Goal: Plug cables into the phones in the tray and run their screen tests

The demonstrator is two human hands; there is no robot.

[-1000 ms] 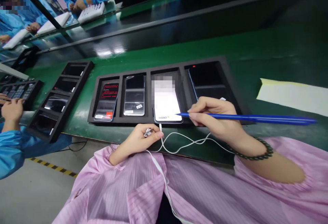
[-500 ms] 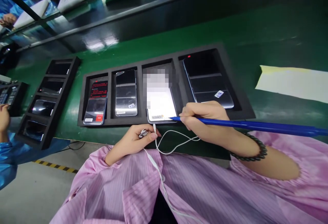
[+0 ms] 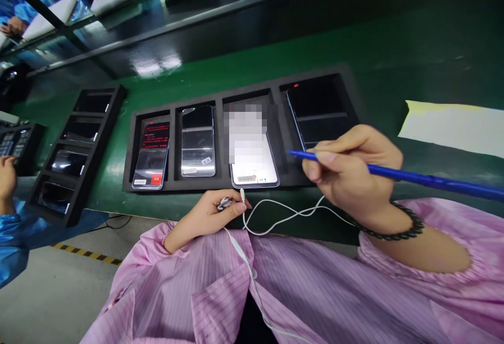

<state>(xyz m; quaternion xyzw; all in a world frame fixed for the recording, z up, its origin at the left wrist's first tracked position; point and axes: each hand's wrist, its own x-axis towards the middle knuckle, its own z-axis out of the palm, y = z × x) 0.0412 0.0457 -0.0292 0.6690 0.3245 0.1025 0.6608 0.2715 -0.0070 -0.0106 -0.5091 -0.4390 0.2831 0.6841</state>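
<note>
Head view: a black four-slot tray (image 3: 192, 184) lies on a green bench (image 3: 244, 68).
Lit phone (image 3: 252, 170): in the tray's third slot from the left, white screen (its upper part pixelated), small marks near the lower edge.
Left hand (image 3: 212, 215): just off the tray's near edge, below the third slot, thumb and fingers pinched at a white cable plug (image 3: 242, 196); whether it sits in the phone, I cannot tell.
Right hand (image 3: 350, 186): over the tray's fourth slot, fingers gripping a blue pen (image 3: 425, 178), tip between the third and fourth slots.
Other slots: red-text phone (image 3: 151, 155) in the tray's first, dark phone (image 3: 198, 142) in its second, another dark phone (image 3: 321, 105) in its fourth.
</note>
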